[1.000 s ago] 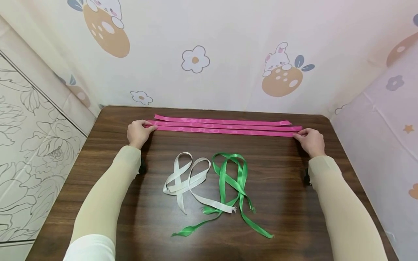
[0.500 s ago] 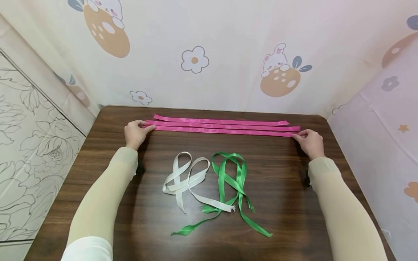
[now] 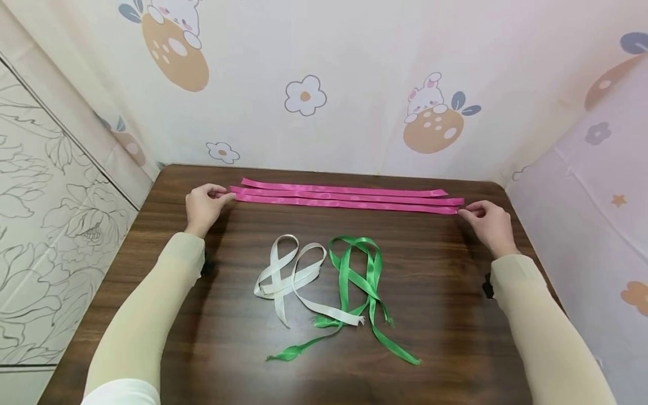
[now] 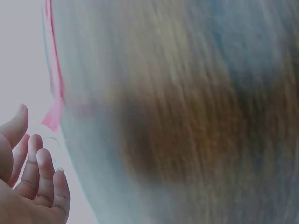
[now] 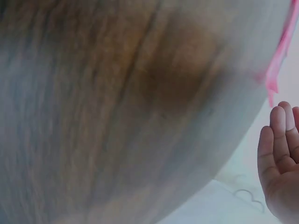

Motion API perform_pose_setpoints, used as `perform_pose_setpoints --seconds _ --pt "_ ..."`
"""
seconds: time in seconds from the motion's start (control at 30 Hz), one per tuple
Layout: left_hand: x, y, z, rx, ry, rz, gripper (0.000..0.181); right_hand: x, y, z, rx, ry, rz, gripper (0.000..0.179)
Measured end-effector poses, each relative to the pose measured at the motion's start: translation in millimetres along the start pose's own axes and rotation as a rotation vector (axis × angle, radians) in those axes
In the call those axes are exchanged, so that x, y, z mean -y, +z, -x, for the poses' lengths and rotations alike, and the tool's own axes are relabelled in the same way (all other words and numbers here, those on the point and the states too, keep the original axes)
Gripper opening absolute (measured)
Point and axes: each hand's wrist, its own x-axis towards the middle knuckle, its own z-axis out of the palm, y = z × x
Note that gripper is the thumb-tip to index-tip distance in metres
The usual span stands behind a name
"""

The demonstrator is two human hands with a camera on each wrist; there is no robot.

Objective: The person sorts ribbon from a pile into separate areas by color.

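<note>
Three pink satin ribbon strips [image 3: 349,197] lie stretched side by side along the table's far edge in the head view. At their left ends is my left hand [image 3: 202,209]; the left wrist view shows its fingers loosely bent and apart from the pink ribbon [image 4: 55,84]. My right hand [image 3: 490,226] is by the right end of the front strip. Straight fingers of that hand appear in the right wrist view just below the hanging pink ribbon end [image 5: 272,79]. Neither hand holds anything.
A loosely looped white ribbon [image 3: 329,311] lies mid-table, one end crossing the tangled green ribbon [image 3: 345,275] to its right. Patterned cloth [image 3: 354,124] rises behind the brown wooden table [image 3: 243,360] and along its sides.
Both hands have let go of the pink ribbon ends and moved slightly outward, left hand leftward and right hand rightward. The ribbons stay on the table.
</note>
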Motion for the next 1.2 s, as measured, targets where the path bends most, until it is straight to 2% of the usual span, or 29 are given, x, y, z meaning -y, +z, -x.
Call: perform_pose_setpoints --seconds 0.23,0.57,0.8,1.0,1.2 --pt "-21.0 -3.9 5.4 -0.012 0.116 0.041 0.032 21.0 -16.4 12.5 -0.033 -0.074 -0.014 0.054" --pt "-57.4 -5.9 19.8 0.032 0.23 0.076 0.033 60.2 -25.9 32.5 -0.061 -0.205 -0.02 0.048" --pt "-75.5 -1.7 40.1 0.145 0.315 0.105 0.029 79.2 -12.2 54.4 -0.033 -0.301 -0.062 0.039" --pt "-96.5 9.6 60.6 0.235 0.402 0.137 0.032 99.4 8.4 73.6 -0.012 -0.395 -0.102 0.028" --pt "-120.6 23.1 81.4 0.317 0.457 0.139 0.034 118.0 23.5 85.4 0.015 -0.454 -0.124 0.028"
